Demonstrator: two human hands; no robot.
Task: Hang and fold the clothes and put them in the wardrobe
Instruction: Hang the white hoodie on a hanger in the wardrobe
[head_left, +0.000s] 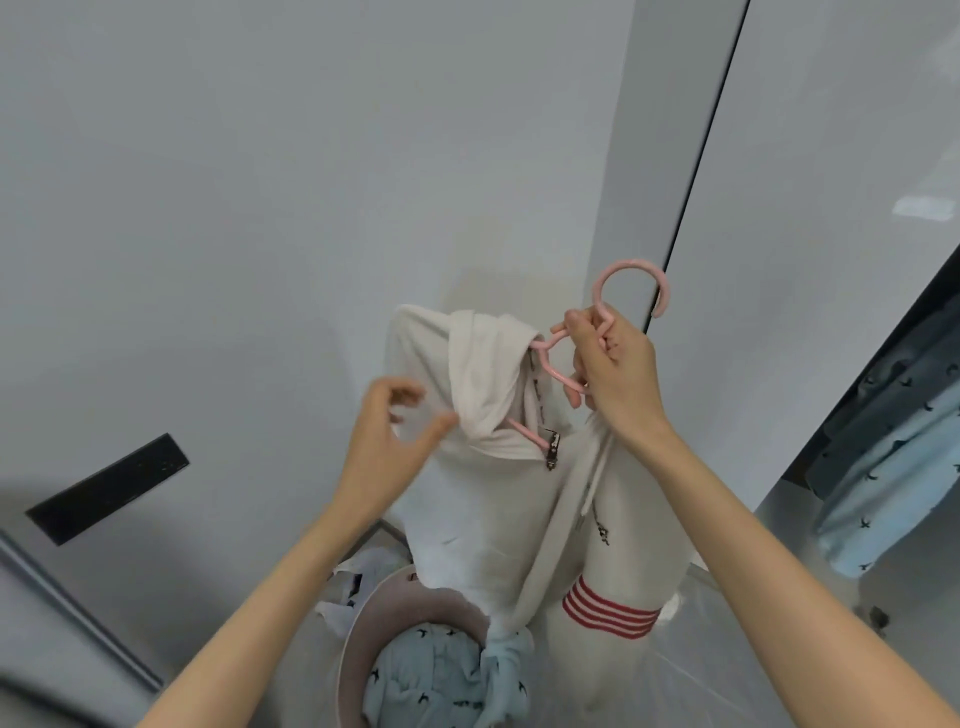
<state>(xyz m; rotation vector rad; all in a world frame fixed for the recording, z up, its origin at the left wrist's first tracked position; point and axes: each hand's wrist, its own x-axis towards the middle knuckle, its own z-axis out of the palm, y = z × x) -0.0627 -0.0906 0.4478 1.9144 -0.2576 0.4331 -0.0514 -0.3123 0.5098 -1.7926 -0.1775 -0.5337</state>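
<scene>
A cream hooded sweatshirt (483, 499) with red stripes on one cuff hangs on a pink plastic hanger (631, 283) in front of me. My right hand (610, 369) grips the hanger just below its hook, holding the garment up. My left hand (395, 431) is at the sweatshirt's left shoulder beside the hood, fingers loosely curled; it is blurred and whether it pinches the cloth is unclear. One sleeve hangs down to the right.
A pink laundry basket (358, 639) below holds a light blue bird-print garment (426, 680) and white clothes. At the right, the open wardrobe shows hanging clothes (883, 462) in blue and dark grey. A closed pale wardrobe door (810, 156) stands ahead.
</scene>
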